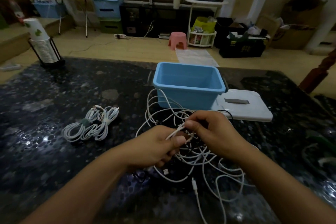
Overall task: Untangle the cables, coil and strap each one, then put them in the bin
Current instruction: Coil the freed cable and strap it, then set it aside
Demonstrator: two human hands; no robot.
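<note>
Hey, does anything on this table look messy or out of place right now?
Yes: the white cables form a loose tangle near the table's front edge, both hands pinching strands. The coiled bundles lie left, outside the empty bin.

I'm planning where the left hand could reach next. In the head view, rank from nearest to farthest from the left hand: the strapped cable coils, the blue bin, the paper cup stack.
1. Strapped cable coils: on the table just left of the left hand.
2. Blue bin: ahead and slightly right, beyond the tangle.
3. Paper cup stack: far-left table corner.
</note>
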